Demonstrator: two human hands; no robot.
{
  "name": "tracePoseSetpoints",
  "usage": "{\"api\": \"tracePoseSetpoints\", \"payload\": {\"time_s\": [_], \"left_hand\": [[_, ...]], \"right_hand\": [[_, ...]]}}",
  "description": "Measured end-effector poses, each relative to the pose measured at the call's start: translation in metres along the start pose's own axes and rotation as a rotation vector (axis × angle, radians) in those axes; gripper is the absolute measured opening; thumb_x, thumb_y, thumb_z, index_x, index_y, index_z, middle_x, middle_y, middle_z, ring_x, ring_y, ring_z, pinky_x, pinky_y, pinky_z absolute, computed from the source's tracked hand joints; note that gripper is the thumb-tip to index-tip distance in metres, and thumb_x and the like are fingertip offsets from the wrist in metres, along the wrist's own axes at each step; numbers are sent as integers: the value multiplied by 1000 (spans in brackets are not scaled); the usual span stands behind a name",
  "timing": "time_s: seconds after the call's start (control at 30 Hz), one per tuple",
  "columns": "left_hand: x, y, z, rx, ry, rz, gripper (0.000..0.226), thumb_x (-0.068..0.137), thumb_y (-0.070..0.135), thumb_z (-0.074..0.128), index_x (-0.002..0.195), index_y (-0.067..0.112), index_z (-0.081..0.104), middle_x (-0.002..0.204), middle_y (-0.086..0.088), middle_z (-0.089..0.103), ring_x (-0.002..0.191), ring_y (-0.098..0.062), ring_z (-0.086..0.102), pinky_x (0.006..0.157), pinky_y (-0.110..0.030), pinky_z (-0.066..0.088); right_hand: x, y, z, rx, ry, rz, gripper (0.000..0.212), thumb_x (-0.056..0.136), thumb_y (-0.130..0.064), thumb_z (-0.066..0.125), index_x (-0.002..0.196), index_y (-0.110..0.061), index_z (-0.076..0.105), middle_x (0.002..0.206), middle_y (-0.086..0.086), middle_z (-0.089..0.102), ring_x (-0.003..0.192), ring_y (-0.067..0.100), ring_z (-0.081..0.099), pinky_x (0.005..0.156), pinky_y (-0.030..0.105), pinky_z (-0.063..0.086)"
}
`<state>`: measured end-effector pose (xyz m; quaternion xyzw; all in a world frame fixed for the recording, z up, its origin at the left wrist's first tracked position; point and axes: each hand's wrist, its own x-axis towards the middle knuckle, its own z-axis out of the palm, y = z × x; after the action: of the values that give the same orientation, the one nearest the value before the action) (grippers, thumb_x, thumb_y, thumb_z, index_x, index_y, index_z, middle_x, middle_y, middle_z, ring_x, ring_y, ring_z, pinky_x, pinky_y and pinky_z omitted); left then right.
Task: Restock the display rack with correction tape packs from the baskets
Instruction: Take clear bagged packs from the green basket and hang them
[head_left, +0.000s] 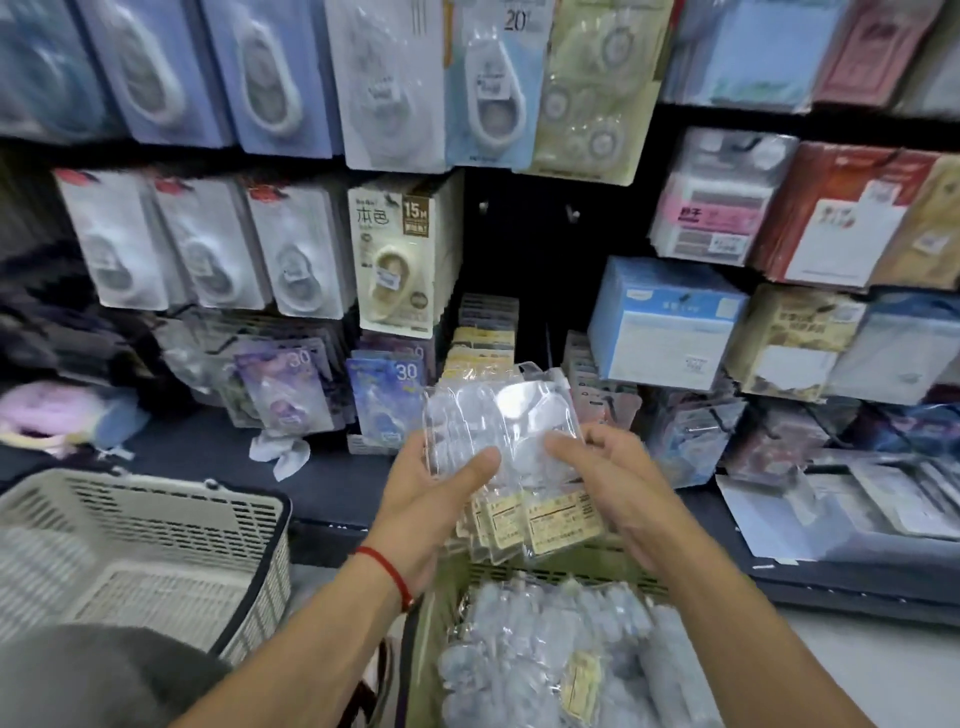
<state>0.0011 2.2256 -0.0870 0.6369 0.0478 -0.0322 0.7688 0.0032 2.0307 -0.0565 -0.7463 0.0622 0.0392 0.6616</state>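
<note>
My left hand (431, 493) and my right hand (608, 478) together hold a stack of clear correction tape packs (509, 447) with yellowish label cards at the bottom. The left thumb lies across the front of the stack; the right fingers curl round its right edge. The stack is above a green basket (545, 564) filled with more clear packs (545, 660). Straight ahead, the display rack (519, 234) shows a dark gap with two bare hooks (571, 212), between hanging packs on either side.
A beige mesh basket (156, 545) stands at the lower left. Hanging packs fill the rack left, right and above. A dark shelf (322, 483) runs below the rack, with loose packs lying at the right (883, 499). A person's dark-clad knee shows at the bottom left.
</note>
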Motion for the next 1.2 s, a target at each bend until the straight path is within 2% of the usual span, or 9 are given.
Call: {"api": "tracePoseSetpoints", "payload": {"time_s": [0.07, 0.13, 0.33, 0.47, 0.57, 0.73, 0.87, 0.97, 1.2], "left_hand": [[16, 25, -7, 51, 26, 58, 63, 67, 43, 95, 117, 38, 58, 104, 21, 78, 94, 1, 74, 70, -15, 58], [33, 52, -14, 127, 96, 107, 65, 73, 42, 95, 124, 33, 57, 118, 12, 72, 104, -8, 71, 83, -30, 58], [58, 90, -38, 246, 374, 371, 48, 80, 39, 87, 113, 36, 53, 110, 9, 63, 100, -9, 63, 78, -30, 50], [64, 88, -41, 161, 509, 364, 59, 76, 44, 84, 122, 30, 51, 114, -1, 68, 103, -23, 68, 86, -43, 57], [70, 87, -43, 163, 567, 366, 51, 82, 38, 84, 120, 33, 50, 109, 3, 67, 98, -19, 68, 76, -36, 54], [73, 92, -44, 112, 611, 363, 60, 73, 47, 82, 122, 34, 50, 110, 4, 66, 98, -22, 68, 84, -50, 60], [71, 94, -42, 109, 641, 418, 55, 77, 41, 85, 120, 34, 51, 104, 14, 61, 92, -6, 63, 74, -36, 53], [69, 95, -38, 117, 656, 427, 59, 69, 48, 81, 119, 34, 52, 103, 9, 65, 90, -11, 66, 73, -37, 54], [67, 91, -28, 157, 644, 482, 50, 80, 36, 84, 118, 33, 51, 104, 16, 61, 86, 10, 60, 71, -22, 45]], "right_hand": [[15, -24, 5, -71, 7, -77, 27, 95, -43, 74, 99, -17, 71, 93, 6, 81, 84, 30, 78, 76, 49, 61], [30, -50, 9, -148, 24, -179, 34, 95, -49, 71, 95, -16, 64, 93, 8, 77, 83, 35, 74, 75, 52, 57], [64, -100, 21, -95, 86, -322, 19, 91, -46, 55, 82, -30, 59, 89, 11, 69, 80, 29, 68, 72, 56, 58], [75, -106, 34, -152, 75, -395, 39, 95, -50, 53, 103, -12, 56, 95, 26, 65, 77, 26, 57, 75, 66, 55], [87, -106, 39, -195, 107, -460, 29, 106, -37, 53, 100, -9, 56, 72, 9, 52, 68, 22, 48, 62, 53, 46], [101, -105, 44, -153, 112, -445, 22, 107, -33, 55, 92, -18, 61, 79, 15, 70, 64, 27, 59, 57, 38, 47], [100, -102, 50, -135, 126, -465, 24, 106, -35, 56, 86, -21, 60, 67, 5, 69, 57, 25, 60, 52, 32, 44], [102, -100, 52, -109, 182, -468, 33, 104, -35, 57, 73, -25, 50, 48, -15, 47, 45, 6, 45, 45, 23, 37], [100, -105, 48, -108, 162, -442, 29, 103, -33, 59, 81, -15, 59, 56, -3, 54, 58, 18, 52, 56, 38, 42]]}}
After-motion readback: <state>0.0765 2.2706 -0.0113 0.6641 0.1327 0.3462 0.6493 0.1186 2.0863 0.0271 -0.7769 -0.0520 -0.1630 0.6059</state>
